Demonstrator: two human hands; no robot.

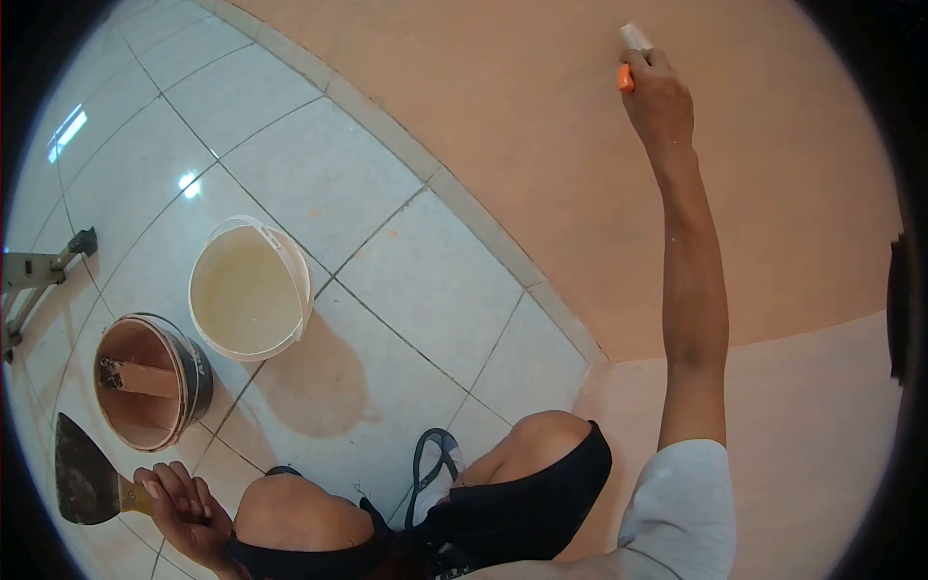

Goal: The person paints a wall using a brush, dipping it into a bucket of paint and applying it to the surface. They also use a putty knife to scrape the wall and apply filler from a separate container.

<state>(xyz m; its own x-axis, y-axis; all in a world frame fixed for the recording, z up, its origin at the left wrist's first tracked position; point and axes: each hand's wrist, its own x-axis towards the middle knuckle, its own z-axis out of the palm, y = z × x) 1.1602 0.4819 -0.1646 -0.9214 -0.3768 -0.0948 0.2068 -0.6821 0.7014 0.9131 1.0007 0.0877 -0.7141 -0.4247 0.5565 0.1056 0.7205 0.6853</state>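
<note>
My right hand [659, 92] is raised against the orange-brown wall [541, 126], its fingers closed round a small tool [626, 77] with an orange handle and a pale end at the wall. At the lower left, my left hand [184, 512] grips the wooden handle of a putty knife [87, 478] whose wide dark blade points left. Above that blade stands a dark bucket [203, 382] with a reddish-brown inside and a flat piece [145, 379] lying in it. A white bucket [304, 290] holding pale liquid is beside it.
White floor tiles [387, 329] run up to a skirting strip [483, 227] along the wall. Metal legs [39, 275], perhaps of a ladder, stand at the left edge. My bent knees and a sandalled foot [435, 474] are at the bottom. A dark object [899, 309] is at the right edge.
</note>
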